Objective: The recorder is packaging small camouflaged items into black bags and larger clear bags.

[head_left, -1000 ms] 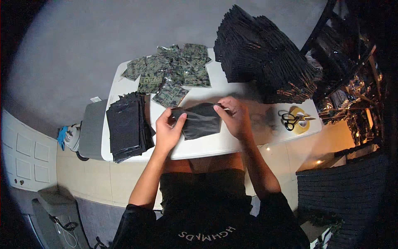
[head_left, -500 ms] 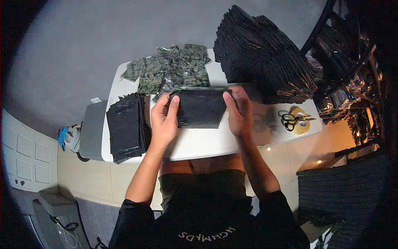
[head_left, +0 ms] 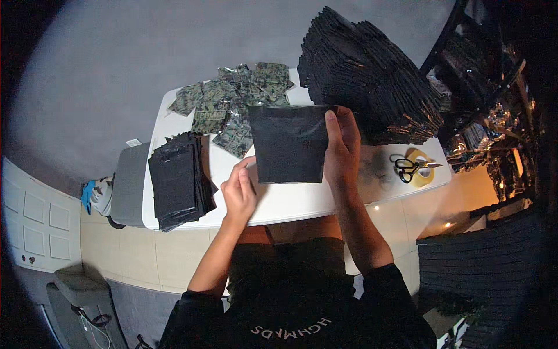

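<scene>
A flat, black rectangular packet [head_left: 290,145] with a slight sheen is held up over the table. My right hand [head_left: 342,142] grips its right edge, thumb in front and fingers behind. Just off the packet's lower left side is my left hand [head_left: 239,192], its fingers loosely bent and holding nothing that I can see. A stack of similar black packets [head_left: 179,180] lies to the left of that hand. Beyond the held packet, several camouflage-patterned cloth pieces in clear plastic [head_left: 232,99] are spread along the far side.
The white table [head_left: 290,203] carries everything. A tall, leaning pile of black packets [head_left: 366,75] stands at the far right. Black-handled scissors [head_left: 407,168] rest on a roll of yellowish tape [head_left: 423,177] at the right. A grey chair [head_left: 129,186] touches the table's left end.
My left hand has let go of the packet and moved down toward me. My right hand has raised the packet slightly, and more of its face shows.
</scene>
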Demonstrator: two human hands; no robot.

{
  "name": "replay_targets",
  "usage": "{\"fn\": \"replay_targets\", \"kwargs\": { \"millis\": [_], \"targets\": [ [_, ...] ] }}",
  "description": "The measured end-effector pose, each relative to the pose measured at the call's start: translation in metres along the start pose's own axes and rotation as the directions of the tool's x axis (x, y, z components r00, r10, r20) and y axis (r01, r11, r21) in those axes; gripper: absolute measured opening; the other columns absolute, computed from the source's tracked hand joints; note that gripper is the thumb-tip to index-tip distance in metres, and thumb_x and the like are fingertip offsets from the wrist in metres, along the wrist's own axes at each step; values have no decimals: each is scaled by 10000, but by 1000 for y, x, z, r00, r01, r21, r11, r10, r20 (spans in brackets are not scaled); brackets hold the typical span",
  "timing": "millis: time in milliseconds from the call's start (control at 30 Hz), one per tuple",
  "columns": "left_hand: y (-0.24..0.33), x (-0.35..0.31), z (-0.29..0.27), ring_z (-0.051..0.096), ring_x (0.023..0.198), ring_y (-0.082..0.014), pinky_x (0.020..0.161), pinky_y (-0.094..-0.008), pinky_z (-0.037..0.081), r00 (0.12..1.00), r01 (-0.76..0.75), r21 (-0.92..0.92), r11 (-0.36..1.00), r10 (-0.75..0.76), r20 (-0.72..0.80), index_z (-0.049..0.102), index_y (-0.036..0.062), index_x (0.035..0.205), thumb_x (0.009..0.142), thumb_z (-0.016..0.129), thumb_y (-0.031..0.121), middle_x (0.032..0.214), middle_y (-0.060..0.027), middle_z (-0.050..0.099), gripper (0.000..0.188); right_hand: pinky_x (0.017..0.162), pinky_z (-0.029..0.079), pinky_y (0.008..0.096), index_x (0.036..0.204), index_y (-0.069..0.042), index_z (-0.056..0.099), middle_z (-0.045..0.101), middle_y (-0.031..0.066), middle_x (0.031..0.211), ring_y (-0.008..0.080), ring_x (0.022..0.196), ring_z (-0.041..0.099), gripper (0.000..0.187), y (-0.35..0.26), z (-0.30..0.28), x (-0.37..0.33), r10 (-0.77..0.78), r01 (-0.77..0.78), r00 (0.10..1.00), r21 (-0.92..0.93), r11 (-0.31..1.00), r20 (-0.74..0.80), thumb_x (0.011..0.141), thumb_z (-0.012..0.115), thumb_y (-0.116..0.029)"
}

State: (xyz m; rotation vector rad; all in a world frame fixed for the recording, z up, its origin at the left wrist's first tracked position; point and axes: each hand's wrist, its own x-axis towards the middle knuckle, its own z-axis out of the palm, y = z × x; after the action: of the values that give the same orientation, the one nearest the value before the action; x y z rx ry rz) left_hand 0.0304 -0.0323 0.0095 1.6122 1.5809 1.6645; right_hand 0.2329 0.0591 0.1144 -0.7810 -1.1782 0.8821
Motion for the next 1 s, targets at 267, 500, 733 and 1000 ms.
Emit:
{"fn": "replay_targets", "kwargs": {
  "millis": [267, 500, 733, 1000],
  "targets": [
    [42, 40, 13, 684, 1008, -151, 904, -327, 551, 998, -39, -174, 984, 29, -61, 686, -59, 1305, 1168, 584, 183, 1047, -112, 776, 296, 870, 470, 281, 1262, -25, 638, 598, 5, 1020, 110, 927, 545, 194, -1, 9, -4, -47, 66, 991, -148, 987, 124, 1159, 599, -184],
    [46, 43, 19, 614, 892, -106, 809, -292, 519, 978, -106, -189, 976, 68, -195, 689, -56, 1274, 1201, 504, 155, 968, -72, 741, 290, 734, 534, 379, 1228, 10, 643, 704, 137, 891, 174, 790, 666, 286, 26, 3, -45, -78, 99, 995, -386, 917, 68, 1149, 637, -266],
    [32, 33, 18, 398, 755, -96, 641, -345, 374, 984, 27, -134, 991, -50, -171, 553, -28, 897, 1219, 479, 223, 714, -39, 442, 415, 590, 465, 435, 888, 5, 661, 576, 178, 648, 231, 573, 606, 354, 50, -26, -64, -17, 70, 995, -552, 831, 101, 1138, 645, -245],
    [-21, 10, -22, 726, 1126, -379, 1025, -462, 544, 972, 232, 300, 926, -213, -94, 703, -39, 1383, 1113, 610, 198, 1184, -257, 731, 370, 568, 481, 428, 873, -45, 604, 624, 150, 689, 299, 571, 621, 350, 70, -53, -76, 35, 129, 977, -710, 692, 212, 1089, 727, -291]
  ]
}}
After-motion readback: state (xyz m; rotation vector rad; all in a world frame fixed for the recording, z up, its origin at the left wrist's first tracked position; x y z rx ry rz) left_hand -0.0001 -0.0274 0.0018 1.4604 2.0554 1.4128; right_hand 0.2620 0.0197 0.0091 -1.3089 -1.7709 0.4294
